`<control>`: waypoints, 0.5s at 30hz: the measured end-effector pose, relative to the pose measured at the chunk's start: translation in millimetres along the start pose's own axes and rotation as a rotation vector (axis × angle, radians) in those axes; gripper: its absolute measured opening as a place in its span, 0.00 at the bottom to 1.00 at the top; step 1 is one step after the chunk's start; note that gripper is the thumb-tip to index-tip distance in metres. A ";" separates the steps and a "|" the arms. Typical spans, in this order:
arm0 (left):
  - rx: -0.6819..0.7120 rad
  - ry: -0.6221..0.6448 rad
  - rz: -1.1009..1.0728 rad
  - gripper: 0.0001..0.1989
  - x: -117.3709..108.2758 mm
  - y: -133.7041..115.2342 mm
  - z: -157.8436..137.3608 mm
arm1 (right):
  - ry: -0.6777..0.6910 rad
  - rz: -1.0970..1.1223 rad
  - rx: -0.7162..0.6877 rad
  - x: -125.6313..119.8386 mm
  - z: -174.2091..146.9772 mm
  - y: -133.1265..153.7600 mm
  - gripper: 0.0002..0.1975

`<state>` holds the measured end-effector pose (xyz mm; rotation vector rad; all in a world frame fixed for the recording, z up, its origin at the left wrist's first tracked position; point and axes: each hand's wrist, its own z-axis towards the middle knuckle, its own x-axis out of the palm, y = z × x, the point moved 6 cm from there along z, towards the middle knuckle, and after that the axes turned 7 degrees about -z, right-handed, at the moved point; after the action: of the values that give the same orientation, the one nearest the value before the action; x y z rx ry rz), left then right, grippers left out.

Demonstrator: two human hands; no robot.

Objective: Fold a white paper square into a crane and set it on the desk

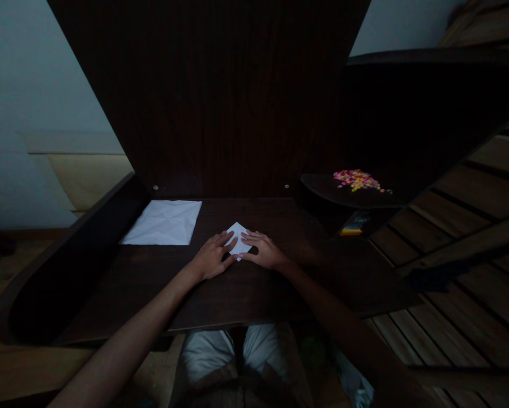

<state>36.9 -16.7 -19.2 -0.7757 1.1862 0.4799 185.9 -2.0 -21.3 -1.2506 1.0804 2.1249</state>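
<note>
From the head cam it's pretty dim, but you can make out a small folded piece of white paper (239, 247) on the dark desk (246, 294), roughly in the middle and set kinda like a diamond, one corner pointing to the far side. The left hand (213, 256) is on its left side and the right hand (263, 250) on its right, fingers spread out and resting on the paper rather than curled into a fist. Both thumbs sit by the near corner, almost meeting; can't really say if they're pinching the edge or just lying there. Over on the far left of the desk is a bigger white sheet (163, 224) with creases all over it, lying flat, well apart from the hands. On the right there's a little rounded shelf (322, 190) with a pile of tiny colorful bits (356, 179) on it, mostly pink and yellow, and something orange and yellow (350, 231) sits below that, too dark to tell what. The person's knees (209, 351) show under the near edge.
</note>
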 end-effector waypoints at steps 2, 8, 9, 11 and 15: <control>0.001 -0.002 -0.004 0.29 -0.3 -0.3 -0.2 | 0.007 0.010 0.008 -1.8 -0.6 1.1 0.26; 0.005 0.022 -0.022 0.29 0.5 1.2 -0.4 | 0.062 0.035 0.016 -4.2 -1.6 1.0 0.27; 0.005 0.023 -0.027 0.29 0.7 1.5 -0.4 | 0.063 0.040 0.022 -4.0 -1.4 0.4 0.27; 0.005 0.018 -0.033 0.29 0.8 1.7 -0.3 | 0.053 0.053 0.037 -3.5 -0.7 -0.8 0.26; 0.001 0.008 -0.021 0.30 0.1 0.6 -0.3 | 0.034 0.076 0.057 -1.6 0.5 -2.5 0.25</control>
<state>36.3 -16.5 -19.5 -0.7892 1.1843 0.4592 188.1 -0.1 -20.8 -1.2423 1.2128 2.1192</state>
